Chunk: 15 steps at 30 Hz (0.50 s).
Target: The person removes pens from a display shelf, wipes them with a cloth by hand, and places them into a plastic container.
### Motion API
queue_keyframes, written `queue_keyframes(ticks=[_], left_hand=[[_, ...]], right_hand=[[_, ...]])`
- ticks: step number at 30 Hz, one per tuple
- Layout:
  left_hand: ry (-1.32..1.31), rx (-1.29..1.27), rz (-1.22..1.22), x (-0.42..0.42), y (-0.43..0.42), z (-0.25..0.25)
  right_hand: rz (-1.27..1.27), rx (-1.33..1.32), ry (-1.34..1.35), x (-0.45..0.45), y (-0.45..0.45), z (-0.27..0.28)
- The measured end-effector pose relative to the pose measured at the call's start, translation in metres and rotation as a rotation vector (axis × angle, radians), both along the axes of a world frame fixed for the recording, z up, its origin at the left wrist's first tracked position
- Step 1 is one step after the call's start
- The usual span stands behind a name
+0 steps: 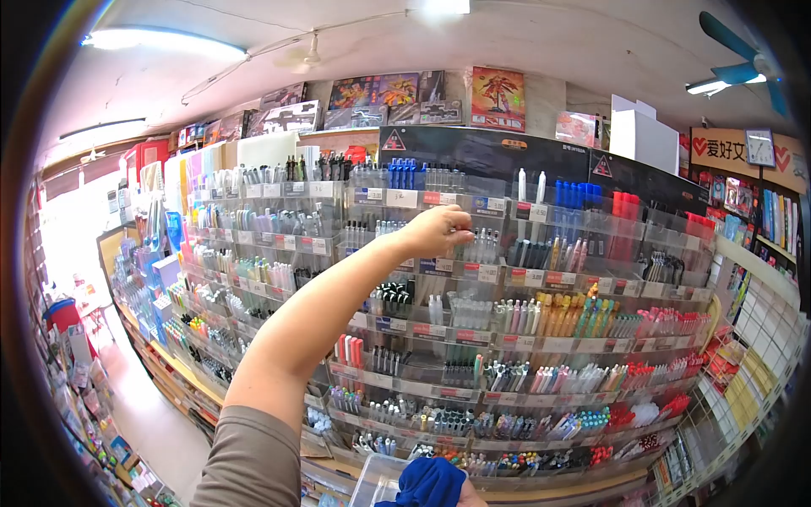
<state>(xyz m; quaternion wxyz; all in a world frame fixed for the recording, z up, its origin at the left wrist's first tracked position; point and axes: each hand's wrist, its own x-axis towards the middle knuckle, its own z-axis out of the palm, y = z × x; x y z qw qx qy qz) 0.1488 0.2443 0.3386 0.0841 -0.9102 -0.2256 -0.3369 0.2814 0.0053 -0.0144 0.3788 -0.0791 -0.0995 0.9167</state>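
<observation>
My left hand [435, 232] is stretched out to the upper rows of a clear plastic pen rack [405, 198], its fingers curled together. Whatever may be between the fingertips is too small to make out. Clear-barrelled pens [486, 245] stand in the compartment just beyond and below the hand. At the bottom edge my right hand [471, 494] shows only in part, against a bunched blue cloth [432, 483] that it grips. Left of the cloth is a clear plastic box [372, 480], cut off by the frame edge.
Pens and markers fill several tiers of the rack, with price labels along the ledges. Boxed toys [498, 97] sit on top. A white wire grid rack [760, 363] stands at the right. An aisle [152, 406] runs along the left, and a ceiling fan [748, 63] hangs at the upper right.
</observation>
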Motion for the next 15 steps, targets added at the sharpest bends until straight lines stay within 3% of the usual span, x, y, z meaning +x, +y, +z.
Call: queue_keyframes(ticks=[10, 15], left_hand=[[0.039, -0.196, -0.009, -0.011, -0.001, 0.005], [0.057, -0.097, 0.073, -0.012, -0.005, 0.004]], right_hand=[[-0.048, 0.044, -0.055, -0.001, 0.003, -0.014], [-0.051, 0.041, -0.081, -0.002, -0.001, -0.011]])
